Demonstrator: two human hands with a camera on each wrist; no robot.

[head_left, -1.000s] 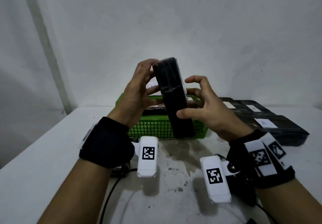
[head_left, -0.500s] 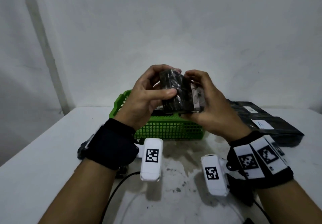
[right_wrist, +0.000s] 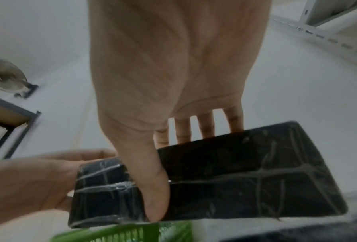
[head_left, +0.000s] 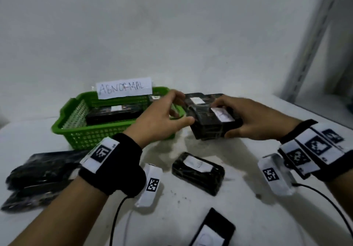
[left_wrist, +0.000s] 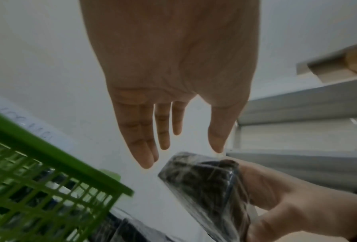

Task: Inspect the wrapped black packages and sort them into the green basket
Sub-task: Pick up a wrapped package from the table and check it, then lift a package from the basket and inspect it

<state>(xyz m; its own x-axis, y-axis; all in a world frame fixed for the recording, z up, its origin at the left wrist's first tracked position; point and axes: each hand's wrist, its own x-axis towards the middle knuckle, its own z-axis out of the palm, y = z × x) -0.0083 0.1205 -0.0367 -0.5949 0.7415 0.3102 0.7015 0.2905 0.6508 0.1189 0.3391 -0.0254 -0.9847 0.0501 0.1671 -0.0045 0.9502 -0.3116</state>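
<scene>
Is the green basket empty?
No, the green plastic mesh basket with the ABNORMAL paper sign already has a wrapped black package lying inside it.

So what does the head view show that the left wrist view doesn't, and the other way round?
Only the head view shows the ABNORMAL label on the basket's back rim, the loose wrapped packages on the table, one near the middle, and the white label on the held package. Only the left wrist view shows the left hand from the palm side, fingers straight and clear of the package, with grey shelving behind. Both show the green basket, the held wrapped package and the right hand gripping it.
</scene>
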